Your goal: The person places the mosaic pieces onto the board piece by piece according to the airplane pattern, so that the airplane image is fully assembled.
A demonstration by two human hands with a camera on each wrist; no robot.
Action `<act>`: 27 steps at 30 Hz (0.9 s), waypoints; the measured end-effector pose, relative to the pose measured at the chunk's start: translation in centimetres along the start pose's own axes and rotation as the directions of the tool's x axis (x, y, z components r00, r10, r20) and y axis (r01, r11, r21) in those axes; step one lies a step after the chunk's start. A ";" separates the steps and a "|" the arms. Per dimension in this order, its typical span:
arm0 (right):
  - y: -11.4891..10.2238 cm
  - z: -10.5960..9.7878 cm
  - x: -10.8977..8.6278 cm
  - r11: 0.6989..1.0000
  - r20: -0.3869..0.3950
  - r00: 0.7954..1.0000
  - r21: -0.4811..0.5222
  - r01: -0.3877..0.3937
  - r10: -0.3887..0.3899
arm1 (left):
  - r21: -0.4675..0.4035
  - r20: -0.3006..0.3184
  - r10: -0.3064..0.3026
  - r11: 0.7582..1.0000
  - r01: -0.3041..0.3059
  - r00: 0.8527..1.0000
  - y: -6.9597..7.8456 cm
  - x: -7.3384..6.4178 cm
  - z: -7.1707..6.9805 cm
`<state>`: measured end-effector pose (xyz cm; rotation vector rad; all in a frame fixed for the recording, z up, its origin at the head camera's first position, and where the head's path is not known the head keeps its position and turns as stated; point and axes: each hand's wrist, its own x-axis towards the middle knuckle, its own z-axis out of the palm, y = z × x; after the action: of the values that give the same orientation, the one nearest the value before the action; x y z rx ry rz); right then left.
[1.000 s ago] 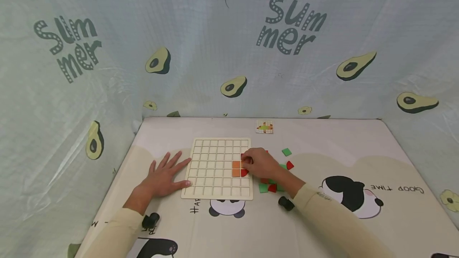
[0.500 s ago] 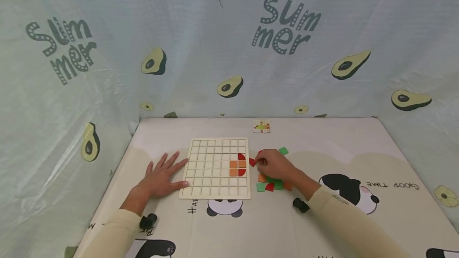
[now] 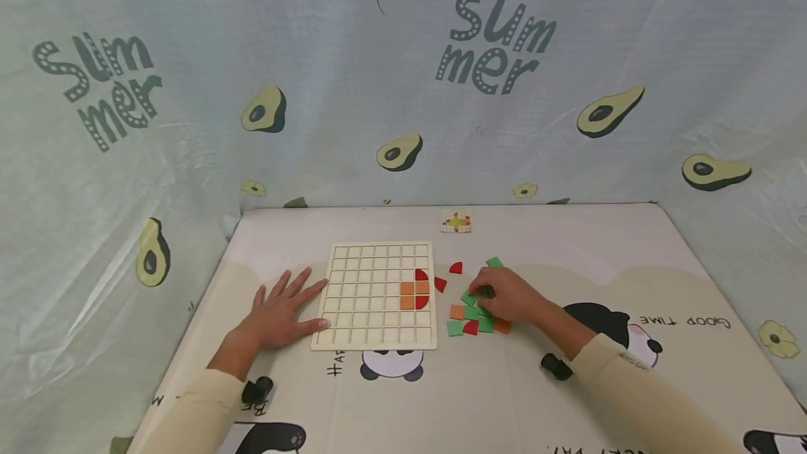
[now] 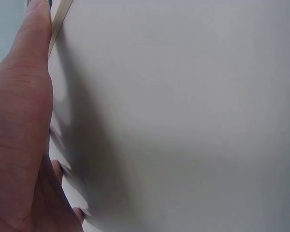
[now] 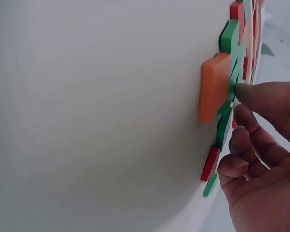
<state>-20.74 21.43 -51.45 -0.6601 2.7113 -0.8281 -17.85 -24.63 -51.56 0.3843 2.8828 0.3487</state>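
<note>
A light wooden grid board (image 3: 366, 331) lies flat. On its right side sit orange square tiles (image 3: 407, 302) and red quarter-round tiles (image 3: 422, 303). My left hand (image 3: 280, 314) is spread at the board's left edge, with thumb and a fingertip at the rim. To the right of the board, my right hand (image 3: 509, 294) reaches into a small heap of green square tiles (image 3: 454, 328). Its thumb meets a green tile in the right wrist view, index finger apart from it. A loose red quarter-round tile (image 3: 440, 284) lies between board and heap.
Behind the board lies a small pattern card (image 3: 456, 221). Another red tile (image 3: 456, 268) and a green tile (image 3: 494, 262) lie around the heap. A loose orange tile (image 5: 214, 89) shows beside the thumb. A printed curtain (image 3: 315, 76) hangs behind the table.
My right hand has moved right from the board to the green tiles. It has let go of a red quarter-round tile beside the board. My left hand stays at the board's edge.
</note>
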 end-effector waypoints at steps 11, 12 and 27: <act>0.7 -1.0 -1.2 0.999 0.056 0.998 0.049 0.003 -0.005 | -0.027 0.010 -0.002 1.000 0.002 1.000 0.5 -0.2 -0.6; 0.8 -1.1 -1.3 0.999 0.063 0.998 0.048 0.014 -0.017 | -0.029 0.011 -0.002 1.000 0.002 1.000 0.6 -0.2 -0.6; 0.8 -1.3 -1.7 1.000 0.118 0.993 -0.027 -0.012 0.015 | -0.012 -0.005 -0.001 1.000 0.001 1.000 0.3 -0.1 -0.3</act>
<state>-20.00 23.47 -50.73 -0.6734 2.6219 -0.7274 -17.73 -24.48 -51.17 0.3800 2.8842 0.3676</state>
